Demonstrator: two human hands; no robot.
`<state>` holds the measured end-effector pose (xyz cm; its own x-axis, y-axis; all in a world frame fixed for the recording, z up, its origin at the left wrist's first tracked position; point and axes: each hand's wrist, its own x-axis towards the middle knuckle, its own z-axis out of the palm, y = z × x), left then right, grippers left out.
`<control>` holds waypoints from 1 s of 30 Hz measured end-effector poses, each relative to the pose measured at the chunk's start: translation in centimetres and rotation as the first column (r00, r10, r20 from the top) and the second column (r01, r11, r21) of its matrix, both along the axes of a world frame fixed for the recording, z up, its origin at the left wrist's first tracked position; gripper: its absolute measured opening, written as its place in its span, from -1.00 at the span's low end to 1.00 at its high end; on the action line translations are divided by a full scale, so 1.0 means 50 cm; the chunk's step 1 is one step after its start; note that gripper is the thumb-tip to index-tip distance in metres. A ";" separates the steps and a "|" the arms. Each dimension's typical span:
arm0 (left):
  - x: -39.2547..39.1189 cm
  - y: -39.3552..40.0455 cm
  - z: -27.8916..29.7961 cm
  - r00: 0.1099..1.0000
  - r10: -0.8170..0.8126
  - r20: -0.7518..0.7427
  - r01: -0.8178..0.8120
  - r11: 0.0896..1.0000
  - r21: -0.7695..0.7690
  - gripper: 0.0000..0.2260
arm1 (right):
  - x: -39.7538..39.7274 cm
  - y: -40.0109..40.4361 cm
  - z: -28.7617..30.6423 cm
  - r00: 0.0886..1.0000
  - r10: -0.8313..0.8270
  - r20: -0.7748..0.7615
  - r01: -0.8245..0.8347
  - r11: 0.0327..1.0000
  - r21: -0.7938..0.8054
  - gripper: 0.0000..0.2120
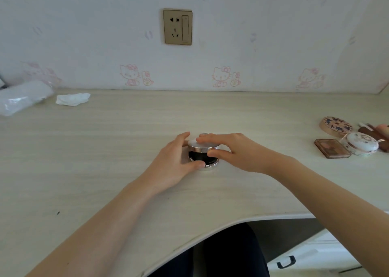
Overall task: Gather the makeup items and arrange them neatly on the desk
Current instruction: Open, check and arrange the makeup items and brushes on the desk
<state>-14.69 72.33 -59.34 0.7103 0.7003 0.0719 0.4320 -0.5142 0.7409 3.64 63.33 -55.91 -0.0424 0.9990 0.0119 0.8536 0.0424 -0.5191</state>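
Observation:
A round silver compact (203, 153) sits mid-desk, its lid partly raised over a black inside. My left hand (174, 160) grips its base, thumb at the front rim and fingers at the left side. My right hand (233, 150) holds the lid, fingers lying over its top and thumb under its edge. At the far right lie more makeup items: a round patterned compact (336, 126), a white round compact (360, 144), a brown rectangular palette (332, 148) and several brown sticks (373, 130).
A crumpled white tissue (72, 99) and a clear plastic bag (23, 97) lie at the desk's back left. A wall socket (177, 26) is above the desk (105, 150). A white drawer with a dark handle (286, 261) sits below the curved front edge.

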 end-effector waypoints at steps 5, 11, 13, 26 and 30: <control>0.004 0.000 -0.008 0.998 0.036 0.059 -0.034 0.999 -0.040 -0.23 | -0.001 0.030 0.021 0.987 -0.075 -0.139 0.072 0.997 -0.023 -0.69; 0.003 0.004 -0.012 0.996 0.059 0.069 -0.058 0.998 -0.006 -0.49 | 0.004 0.050 0.050 0.979 -0.049 -0.197 0.027 0.993 -0.111 -0.69; 0.003 0.003 -0.011 0.997 0.057 0.055 -0.058 0.998 0.017 -0.56 | 0.005 0.050 0.050 0.970 -0.061 -0.235 0.031 0.991 -0.127 -0.69; -0.013 -0.025 0.009 0.989 0.076 0.130 -0.106 0.963 0.246 -0.61 | -0.048 -0.040 -0.067 0.878 -0.390 -0.276 0.427 0.901 0.083 -0.45; -0.012 -0.027 0.003 0.994 0.023 0.105 -0.052 0.957 0.286 -0.63 | -0.063 -0.048 -0.097 0.947 -0.297 -0.125 0.320 0.908 0.272 -0.59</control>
<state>-15.28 70.96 -59.19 0.6629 0.6654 0.3433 0.3869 -0.6970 0.6037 0.51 60.92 -60.75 0.2801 0.9157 0.2883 0.8048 -0.0603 -0.5905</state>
